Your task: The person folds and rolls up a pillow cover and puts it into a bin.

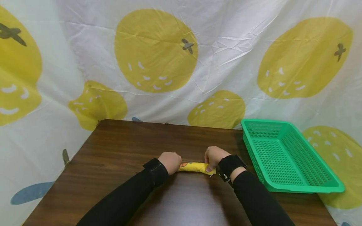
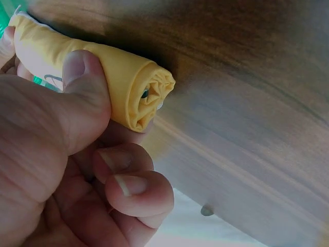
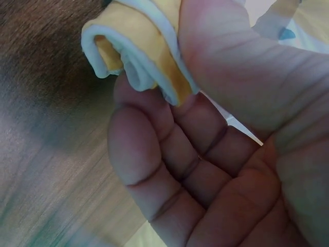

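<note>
A yellow cloth [image 1: 193,167] with a printed pattern is rolled into a narrow tube, lying crosswise between both hands at the middle of the table. My left hand [image 1: 171,161] grips its left end, thumb on top and fingers beneath; the coiled end of the roll [image 2: 151,98] faces the left wrist view. At the other end, my right hand [image 1: 214,157] pinches the cloth between thumb and fingers. White edging runs along the layers of this end [image 3: 136,51] in the right wrist view. A short white bit hangs near the right hand.
To the right, a green plastic basket [image 1: 282,187] with perforated walls stands on the brown wooden table [image 1: 127,141], its right side near the table's edge. A white curtain [image 1: 226,18] printed with yellow fruit hangs behind and around the table.
</note>
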The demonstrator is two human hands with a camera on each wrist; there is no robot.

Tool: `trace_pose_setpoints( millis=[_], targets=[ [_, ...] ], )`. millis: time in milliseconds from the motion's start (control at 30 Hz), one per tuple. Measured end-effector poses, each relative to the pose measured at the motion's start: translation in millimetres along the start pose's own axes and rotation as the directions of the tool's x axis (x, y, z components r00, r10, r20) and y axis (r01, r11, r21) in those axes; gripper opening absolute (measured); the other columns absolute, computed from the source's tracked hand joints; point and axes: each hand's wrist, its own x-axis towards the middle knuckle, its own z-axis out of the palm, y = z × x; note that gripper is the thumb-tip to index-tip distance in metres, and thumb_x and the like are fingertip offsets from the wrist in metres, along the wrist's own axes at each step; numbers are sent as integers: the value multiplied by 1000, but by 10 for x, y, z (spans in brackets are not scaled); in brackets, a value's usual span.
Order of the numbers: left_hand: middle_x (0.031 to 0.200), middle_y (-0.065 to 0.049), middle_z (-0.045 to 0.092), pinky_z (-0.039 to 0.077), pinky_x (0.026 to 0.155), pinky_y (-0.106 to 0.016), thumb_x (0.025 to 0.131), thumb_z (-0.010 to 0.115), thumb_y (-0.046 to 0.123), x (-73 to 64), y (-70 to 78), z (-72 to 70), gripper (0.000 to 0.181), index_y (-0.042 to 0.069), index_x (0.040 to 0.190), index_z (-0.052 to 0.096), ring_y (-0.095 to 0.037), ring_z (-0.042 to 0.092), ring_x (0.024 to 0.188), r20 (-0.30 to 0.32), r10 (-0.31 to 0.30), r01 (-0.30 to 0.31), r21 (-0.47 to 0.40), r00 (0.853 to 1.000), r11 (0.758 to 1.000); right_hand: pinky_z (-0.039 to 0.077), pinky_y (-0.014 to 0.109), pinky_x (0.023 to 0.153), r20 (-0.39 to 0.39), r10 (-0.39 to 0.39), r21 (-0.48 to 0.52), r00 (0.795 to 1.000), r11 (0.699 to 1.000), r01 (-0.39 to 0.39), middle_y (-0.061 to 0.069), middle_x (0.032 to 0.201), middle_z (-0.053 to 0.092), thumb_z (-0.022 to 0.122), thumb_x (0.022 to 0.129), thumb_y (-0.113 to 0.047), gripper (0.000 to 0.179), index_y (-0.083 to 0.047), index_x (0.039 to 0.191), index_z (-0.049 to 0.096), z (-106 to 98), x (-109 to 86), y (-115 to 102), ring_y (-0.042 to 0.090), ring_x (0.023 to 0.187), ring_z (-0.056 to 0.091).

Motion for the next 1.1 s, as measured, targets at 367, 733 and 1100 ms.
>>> trace_pose_setpoints(
  millis=[367,733,1100],
  targets=[
    [85,-2,73,62,70,-39,89,81,17,-4,-7,-52,12,12,79,75,-20,66,80,54,5,-5,-1,999,1000,47,26,68,13,11,-8,1000,1000,-11,-7,73,62,99,74,-18,28,-14,72,71,-28,-41,-37,12,71,54],
    [75,0,67,59,70,-39,88,87,23,116,-105,-95,22,11,80,71,-14,54,66,186,13,6,-104,982,995,45,25,67,22,-6,-10,1000,1000,6,-9,70,60,99,74,-20,28,-15,70,72,-58,-47,-43,11,70,52],
    [74,3,63,52,66,-36,77,97,29,202,-196,9,32,14,77,69,-14,54,69,173,-15,47,-183,985,982,46,25,67,13,2,37,1000,999,-3,-8,70,63,99,73,-20,27,-14,73,74,-75,-97,-33,11,70,54]
  ],
)
